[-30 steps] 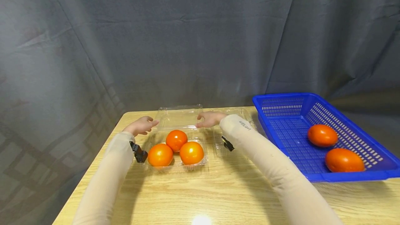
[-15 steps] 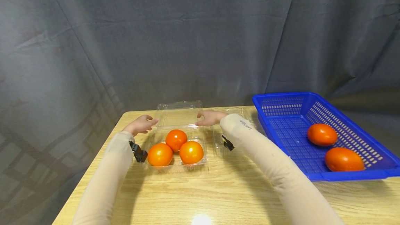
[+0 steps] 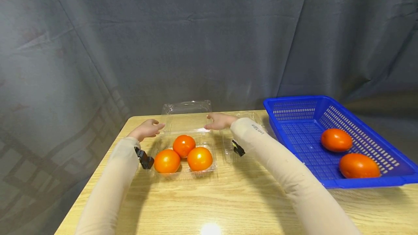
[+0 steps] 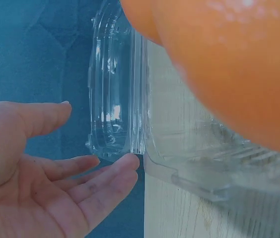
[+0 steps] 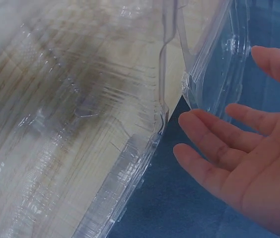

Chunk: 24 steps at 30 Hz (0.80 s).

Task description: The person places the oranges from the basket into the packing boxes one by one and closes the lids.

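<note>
A clear plastic clamshell box lies on the table, with three round orange fruits (image 3: 184, 146) in its base (image 3: 186, 175). Its hinged lid (image 3: 187, 120) leans up at the back. My left hand (image 3: 147, 130) is at the lid's left side; in the left wrist view its fingertips (image 4: 130, 163) meet or nearly meet the lid's lower corner, thumb held apart. On the lid's right side is my right hand (image 3: 219, 120). The right wrist view has its fingertips (image 5: 192, 119) by the lid's corner, the thumb well away from them. Whether the fingers bear on the lid is unclear.
A second clear plastic box (image 3: 230, 146) sits beside the first, partly hidden by the right forearm. At the right stands a blue basket (image 3: 297, 133) holding two orange fruits (image 3: 337, 140). A grey curtain (image 3: 202, 46) hangs behind the table (image 3: 183, 206).
The lid's far edge has risen, so the lid stands more upright than before. Both hands have moved up very slightly with it. The fruits have stayed in place.
</note>
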{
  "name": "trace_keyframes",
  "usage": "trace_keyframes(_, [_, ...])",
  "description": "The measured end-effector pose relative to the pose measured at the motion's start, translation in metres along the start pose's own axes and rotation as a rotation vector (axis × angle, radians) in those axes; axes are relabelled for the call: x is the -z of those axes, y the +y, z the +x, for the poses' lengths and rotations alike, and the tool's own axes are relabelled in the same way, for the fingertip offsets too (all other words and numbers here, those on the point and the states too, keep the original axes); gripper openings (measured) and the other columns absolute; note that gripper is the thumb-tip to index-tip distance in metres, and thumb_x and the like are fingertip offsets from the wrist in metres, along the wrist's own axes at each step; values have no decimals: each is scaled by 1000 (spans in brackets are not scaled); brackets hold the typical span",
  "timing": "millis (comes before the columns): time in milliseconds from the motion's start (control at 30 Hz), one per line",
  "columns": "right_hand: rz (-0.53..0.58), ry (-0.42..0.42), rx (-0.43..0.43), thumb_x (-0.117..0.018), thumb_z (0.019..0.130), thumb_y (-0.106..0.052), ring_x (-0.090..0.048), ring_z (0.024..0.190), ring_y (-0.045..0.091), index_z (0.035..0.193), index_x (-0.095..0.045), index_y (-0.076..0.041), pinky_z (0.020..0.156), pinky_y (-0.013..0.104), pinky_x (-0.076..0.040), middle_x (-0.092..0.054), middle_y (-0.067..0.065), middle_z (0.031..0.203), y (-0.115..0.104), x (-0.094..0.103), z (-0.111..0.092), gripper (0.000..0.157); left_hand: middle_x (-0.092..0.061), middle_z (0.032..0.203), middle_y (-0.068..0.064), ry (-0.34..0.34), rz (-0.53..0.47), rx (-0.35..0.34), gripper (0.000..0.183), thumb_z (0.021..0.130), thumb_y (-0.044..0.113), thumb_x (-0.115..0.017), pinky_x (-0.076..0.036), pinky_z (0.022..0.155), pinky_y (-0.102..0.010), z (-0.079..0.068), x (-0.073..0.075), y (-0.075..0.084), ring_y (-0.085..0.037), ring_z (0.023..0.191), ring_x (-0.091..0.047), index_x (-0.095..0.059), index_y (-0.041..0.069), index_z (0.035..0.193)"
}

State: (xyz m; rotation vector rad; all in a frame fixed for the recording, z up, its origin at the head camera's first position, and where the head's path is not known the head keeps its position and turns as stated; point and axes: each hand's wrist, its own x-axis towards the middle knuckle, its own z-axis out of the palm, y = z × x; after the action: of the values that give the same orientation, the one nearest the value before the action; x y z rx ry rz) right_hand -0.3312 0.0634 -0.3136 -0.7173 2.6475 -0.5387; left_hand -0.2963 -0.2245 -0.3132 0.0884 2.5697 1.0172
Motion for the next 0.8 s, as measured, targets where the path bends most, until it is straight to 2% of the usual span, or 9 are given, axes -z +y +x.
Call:
trace_keyframes(333, [86,27,-31,-53,93,-31,-35,136,34,143,-23,4,114,41,-28,-31,24,148,-1,2,-2,68,-20,145,-37,5,6,16,67,101,31,-35,-30,110,-51,0,-1,0,-47,130,-36,-10,-17,141])
trace_keyframes(500, [91,66,-30,-53,92,-31,-36,135,36,142,-21,6,113,41,-29,-32,27,146,1,1,-2,70,-18,146,-37,13,0,16,66,101,30,-35,-30,110,-51,0,-1,0,-47,131,-35,-10,-16,141])
trace_keyframes(800, [137,107,-61,-53,92,-30,-28,139,37,143,-19,9,116,42,-23,-26,28,149,3,0,0,73,-17,147,-36,30,4,19,67,101,32,-36,-31,110,-51,-1,-2,1,-46,131,-35,-11,-15,141])
